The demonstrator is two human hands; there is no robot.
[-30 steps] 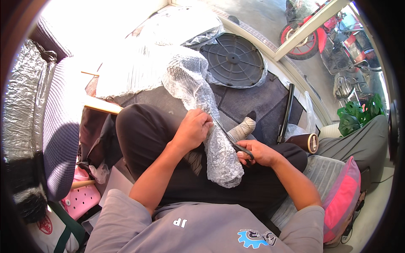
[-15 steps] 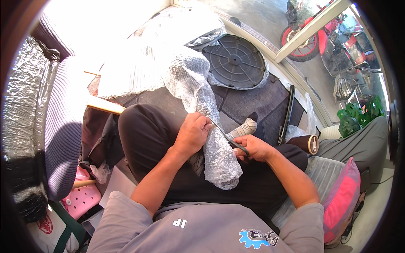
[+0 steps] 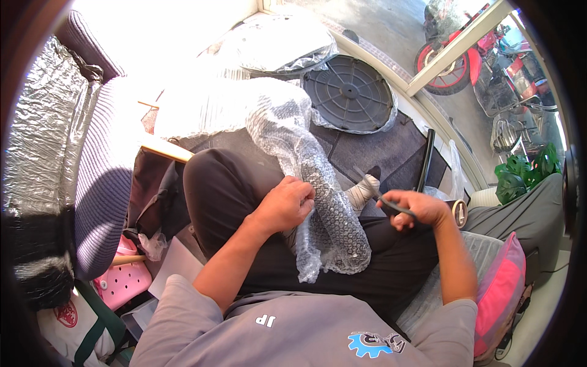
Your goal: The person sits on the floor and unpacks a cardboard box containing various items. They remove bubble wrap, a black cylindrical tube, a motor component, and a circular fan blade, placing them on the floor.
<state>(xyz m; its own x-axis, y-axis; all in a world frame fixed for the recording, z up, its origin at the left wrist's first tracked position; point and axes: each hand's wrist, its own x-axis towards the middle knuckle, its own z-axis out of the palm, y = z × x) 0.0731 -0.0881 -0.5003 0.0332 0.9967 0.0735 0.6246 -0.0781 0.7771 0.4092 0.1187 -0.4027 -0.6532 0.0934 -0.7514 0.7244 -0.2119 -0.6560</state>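
Note:
A long strip of clear bubble wrap (image 3: 318, 183) runs from the floor ahead down across my lap. My left hand (image 3: 284, 205) pinches it at mid-length, holding it against my thigh. My right hand (image 3: 416, 211) is off to the right of the wrap, closed on the handles of dark scissors (image 3: 376, 191) whose blades point up and left, apart from the wrap. I sit with black trousers and a grey shirt.
A round black ribbed disc (image 3: 348, 92) lies ahead on a dark mat, with a second wrapped disc (image 3: 275, 46) behind it. A black tube (image 3: 425, 162) and a tape roll (image 3: 460, 214) lie to the right. A pink cushion (image 3: 498, 293) is at right, a padded chair (image 3: 92, 171) at left.
My right hand with the scissors has drawn away to the right, off the bubble wrap. My left hand has kept its hold on the wrap.

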